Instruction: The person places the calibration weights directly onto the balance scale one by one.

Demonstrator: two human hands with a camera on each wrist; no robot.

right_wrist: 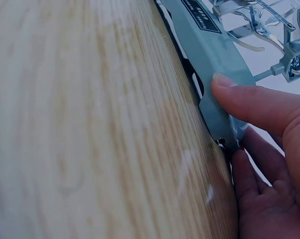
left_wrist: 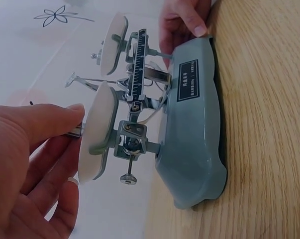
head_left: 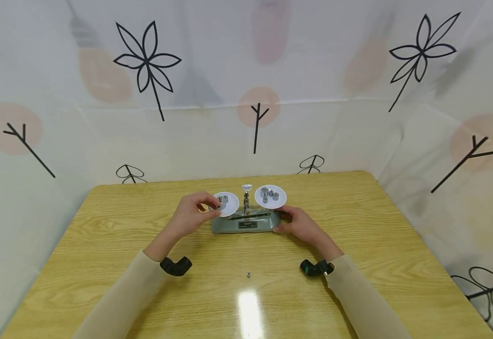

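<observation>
A grey-green balance scale (head_left: 246, 221) stands mid-table with two white pans. My left hand (head_left: 213, 205) pinches a small metal weight (head_left: 218, 204) over the left pan (head_left: 228, 203), where another weight lies. In the left wrist view the thumb and fingers of the left hand (left_wrist: 65, 144) hold that weight (left_wrist: 77, 131) against the pan (left_wrist: 97, 132). Several weights sit on the right pan (head_left: 270, 195). My right hand (head_left: 281, 221) grips the right end of the base, thumb on top and fingers underneath. The right hand (right_wrist: 234, 119) and base (right_wrist: 209, 64) show close up in the right wrist view.
One small loose weight (head_left: 249, 274) lies on the wooden table (head_left: 356, 263) near the front, between my forearms. A white patterned cloth backdrop (head_left: 246, 94) surrounds the table on three sides. Light glares on the wood near the front edge.
</observation>
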